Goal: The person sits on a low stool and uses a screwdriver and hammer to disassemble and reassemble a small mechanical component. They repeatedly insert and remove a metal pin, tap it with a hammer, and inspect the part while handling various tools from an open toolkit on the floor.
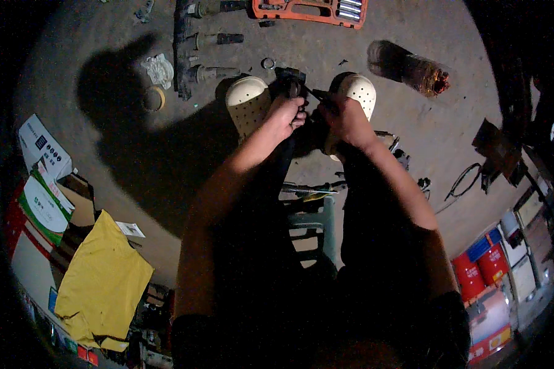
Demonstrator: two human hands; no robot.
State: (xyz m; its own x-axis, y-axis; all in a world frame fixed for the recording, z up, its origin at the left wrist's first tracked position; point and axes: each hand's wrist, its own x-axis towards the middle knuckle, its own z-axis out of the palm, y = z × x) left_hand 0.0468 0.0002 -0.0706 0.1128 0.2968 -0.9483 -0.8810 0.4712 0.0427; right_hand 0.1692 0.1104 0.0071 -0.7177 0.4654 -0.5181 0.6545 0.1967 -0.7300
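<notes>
My left hand (285,115) is closed around a dark, blocky part (290,79) between my feet, its fingers curled under it. My right hand (351,122) grips a slim dark tool (317,95) that points up and left toward that part. Shadow keeps me from telling the tool's exact kind, or whether its tip touches the part. Cream clogs with holes, the left clog (247,101) and the right clog (358,92), stand on either side of my hands. A small metal ring (268,63) lies on the floor just beyond the left hand.
Ahead lie a long dark bar (181,52) with several stems and an orange socket case (314,13). Tape roll (154,98) and crumpled white paper (158,70) are left; a brown cylinder (421,74) is right. Yellow cloth (104,283) and boxes flank me; a green stool (326,227) is below.
</notes>
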